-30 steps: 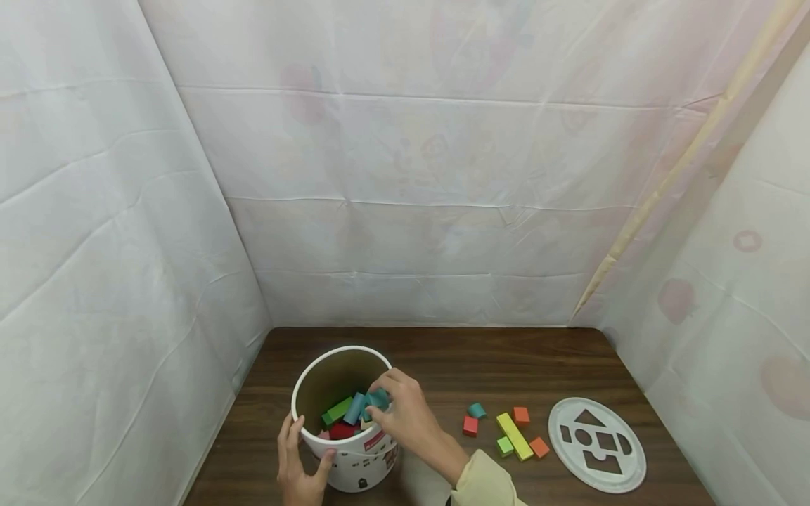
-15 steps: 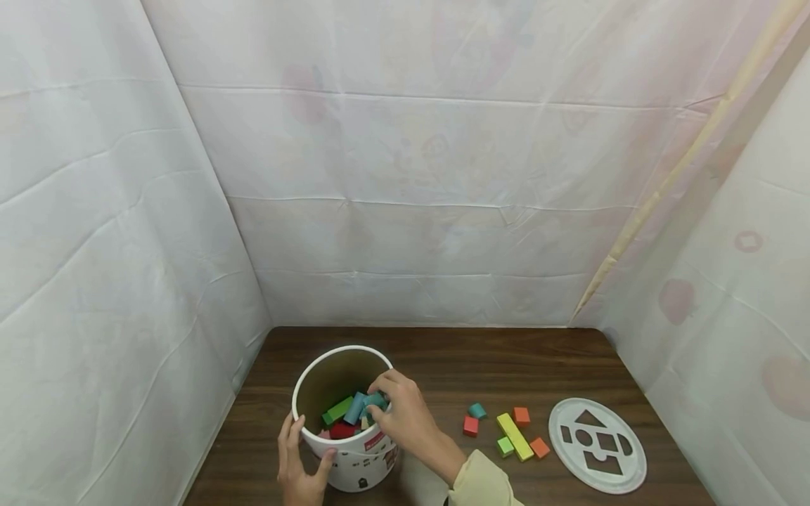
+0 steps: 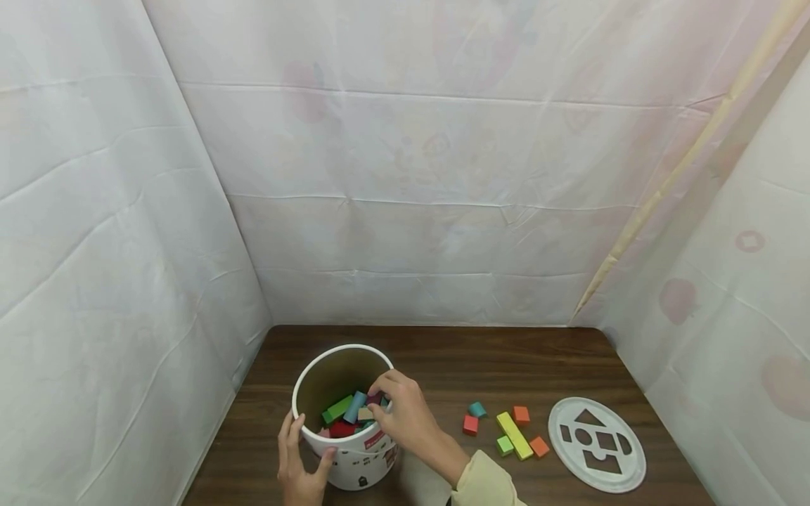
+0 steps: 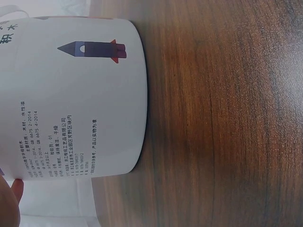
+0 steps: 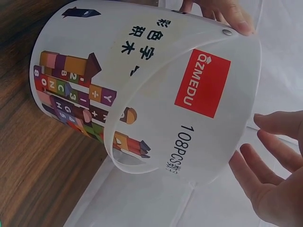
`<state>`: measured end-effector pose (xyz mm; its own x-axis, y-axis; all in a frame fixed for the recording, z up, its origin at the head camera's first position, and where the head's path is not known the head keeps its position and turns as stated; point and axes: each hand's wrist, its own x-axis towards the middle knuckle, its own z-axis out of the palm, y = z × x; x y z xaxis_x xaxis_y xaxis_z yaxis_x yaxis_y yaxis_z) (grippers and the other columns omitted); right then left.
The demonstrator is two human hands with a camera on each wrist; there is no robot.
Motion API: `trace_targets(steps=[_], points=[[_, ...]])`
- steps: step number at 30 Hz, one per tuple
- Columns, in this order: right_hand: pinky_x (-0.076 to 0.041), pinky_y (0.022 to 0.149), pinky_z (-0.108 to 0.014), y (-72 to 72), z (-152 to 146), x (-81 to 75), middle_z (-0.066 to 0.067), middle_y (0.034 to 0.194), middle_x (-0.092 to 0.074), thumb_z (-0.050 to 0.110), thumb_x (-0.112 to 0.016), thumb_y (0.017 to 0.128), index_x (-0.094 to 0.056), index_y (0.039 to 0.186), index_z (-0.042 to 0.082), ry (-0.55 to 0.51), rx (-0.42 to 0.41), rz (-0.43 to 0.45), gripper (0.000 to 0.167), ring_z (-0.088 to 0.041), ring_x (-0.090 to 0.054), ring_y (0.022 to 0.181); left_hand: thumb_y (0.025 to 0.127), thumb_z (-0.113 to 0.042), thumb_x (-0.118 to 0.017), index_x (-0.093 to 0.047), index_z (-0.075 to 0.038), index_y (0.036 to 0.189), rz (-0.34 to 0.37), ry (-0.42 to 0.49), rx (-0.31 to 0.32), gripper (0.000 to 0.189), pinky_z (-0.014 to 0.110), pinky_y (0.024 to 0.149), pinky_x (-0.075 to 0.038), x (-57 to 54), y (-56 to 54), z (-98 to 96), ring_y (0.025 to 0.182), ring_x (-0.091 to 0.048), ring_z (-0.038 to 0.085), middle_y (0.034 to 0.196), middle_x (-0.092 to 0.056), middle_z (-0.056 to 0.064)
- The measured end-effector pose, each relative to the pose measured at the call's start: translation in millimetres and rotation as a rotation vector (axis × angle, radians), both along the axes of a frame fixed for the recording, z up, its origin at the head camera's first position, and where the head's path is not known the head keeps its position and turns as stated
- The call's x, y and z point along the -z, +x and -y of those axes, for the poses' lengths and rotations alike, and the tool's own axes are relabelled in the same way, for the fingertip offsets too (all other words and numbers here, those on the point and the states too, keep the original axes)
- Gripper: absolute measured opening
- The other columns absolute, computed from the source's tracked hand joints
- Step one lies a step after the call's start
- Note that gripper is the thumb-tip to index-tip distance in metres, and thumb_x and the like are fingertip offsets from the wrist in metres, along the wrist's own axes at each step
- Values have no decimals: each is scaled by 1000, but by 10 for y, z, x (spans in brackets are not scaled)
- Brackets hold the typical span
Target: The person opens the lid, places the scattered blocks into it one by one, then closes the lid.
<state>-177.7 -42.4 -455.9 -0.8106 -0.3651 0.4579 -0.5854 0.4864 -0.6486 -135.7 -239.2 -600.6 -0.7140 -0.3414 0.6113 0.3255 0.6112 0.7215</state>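
Observation:
A white toy-block bucket (image 3: 354,467) with a plastic handle (image 5: 113,132) stands on the left of the table, lidless, with colored blocks inside. My left hand (image 3: 300,460) grips its near-left rim, fingers on the outer side and thumb across the front. Over the right rim reaches my right hand (image 3: 405,414), its thumb and fingers bent down among the blocks. A dark purple block (image 3: 374,399) shows between those fingertips, beside a beige block (image 3: 365,414), a blue cylinder (image 3: 356,407) and a green block (image 3: 338,409). I cannot tell whether the right fingers pinch any block.
Right of the bucket lie a teal block (image 3: 477,410), a red cube (image 3: 470,425), a long yellow block (image 3: 515,436), a green cube (image 3: 505,445) and two orange blocks (image 3: 521,415). A white lid with shaped cutouts (image 3: 572,464) lies farther right. White sheeting (image 3: 411,239) encloses the table.
The teal block under my right fingertips has shifted mostly out of sight, and the purple block now shows there. The beige block is more exposed. My left hand stays on the bucket.

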Motion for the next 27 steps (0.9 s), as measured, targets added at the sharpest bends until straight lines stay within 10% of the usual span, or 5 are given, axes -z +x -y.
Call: trace_targets(steps=[27], points=[[-53,73,-27,54,-293,-67,3,94,-61,4,-76,75,-68,86,12,-23,82,-48,15,-16,-60,87,65,-7,-84,-43,-6,139,-11,9,5,85,5,95,-29,-13,-6,-3,118,-43,40,143,-35,20]])
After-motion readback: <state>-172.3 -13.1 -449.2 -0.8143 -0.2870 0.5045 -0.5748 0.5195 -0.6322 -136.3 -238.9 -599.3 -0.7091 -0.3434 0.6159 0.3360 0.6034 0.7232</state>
